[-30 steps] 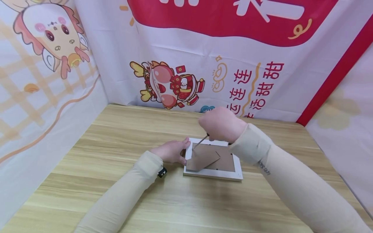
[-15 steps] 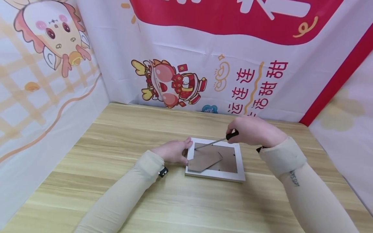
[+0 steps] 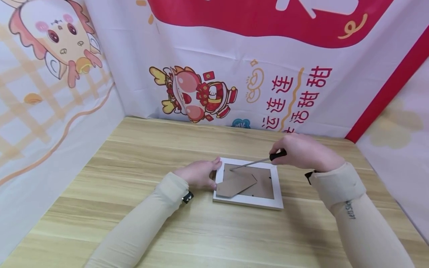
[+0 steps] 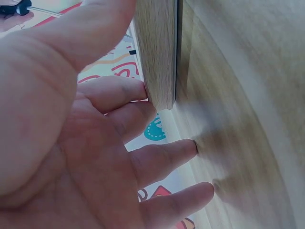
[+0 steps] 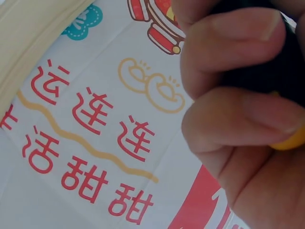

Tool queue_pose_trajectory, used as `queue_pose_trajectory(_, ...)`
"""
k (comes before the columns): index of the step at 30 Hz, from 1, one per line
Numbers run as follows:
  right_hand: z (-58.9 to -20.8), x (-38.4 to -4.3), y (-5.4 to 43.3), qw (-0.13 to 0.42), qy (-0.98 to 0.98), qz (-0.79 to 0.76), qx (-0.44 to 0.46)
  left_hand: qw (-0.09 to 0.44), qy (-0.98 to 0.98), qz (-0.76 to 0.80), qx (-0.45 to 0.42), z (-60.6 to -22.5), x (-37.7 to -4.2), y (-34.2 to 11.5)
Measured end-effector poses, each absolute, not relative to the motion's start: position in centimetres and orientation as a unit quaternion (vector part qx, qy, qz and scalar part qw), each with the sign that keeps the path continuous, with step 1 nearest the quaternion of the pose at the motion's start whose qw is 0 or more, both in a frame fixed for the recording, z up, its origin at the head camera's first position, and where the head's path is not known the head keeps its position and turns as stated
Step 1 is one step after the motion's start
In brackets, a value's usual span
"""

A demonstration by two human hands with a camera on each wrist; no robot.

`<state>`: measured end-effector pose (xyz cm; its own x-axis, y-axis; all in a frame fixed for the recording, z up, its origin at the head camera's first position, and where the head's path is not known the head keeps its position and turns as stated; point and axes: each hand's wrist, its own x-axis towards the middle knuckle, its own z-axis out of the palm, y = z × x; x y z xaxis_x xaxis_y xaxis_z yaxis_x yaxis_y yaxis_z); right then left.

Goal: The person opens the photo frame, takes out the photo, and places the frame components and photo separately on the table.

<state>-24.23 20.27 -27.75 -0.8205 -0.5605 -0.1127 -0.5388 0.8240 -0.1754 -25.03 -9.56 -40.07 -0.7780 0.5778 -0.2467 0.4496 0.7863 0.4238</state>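
Note:
A white picture frame [image 3: 248,203] lies face down on the wooden table, its brown backing board [image 3: 263,186] and slanted stand leg [image 3: 232,185] facing up. My left hand [image 3: 197,174] rests against the frame's left edge, thumb and fingertips touching it. In the left wrist view its fingers [image 4: 164,162] are nearly straight, and two meet the table. My right hand [image 3: 303,152] grips a screwdriver [image 3: 277,154] by its black handle, above the frame's far right corner. The metal shaft slants down left, its tip at the board's far left part. Whether the tip touches is unclear.
The wooden table [image 3: 161,141] extends around the frame. A printed white and red cloth [image 3: 134,89] stands behind it, with more cloth at both sides. Each wrist wears a dark strap [image 3: 187,197] below a beige sleeve.
My right hand has moved right and lowered the screwdriver to a flatter slant. Its tip has shifted from the board's left edge slightly inward. My left hand keeps its place on the frame.

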Motion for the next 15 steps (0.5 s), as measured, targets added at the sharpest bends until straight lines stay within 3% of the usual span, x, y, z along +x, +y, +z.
queue_pose_trajectory(15, -27.5, -24.6, 18.7, 0.087, 0.947, -0.068, -0.302, 0.188, 0.927, 0.174, 0.275, -39.9, -24.9, -9.7)
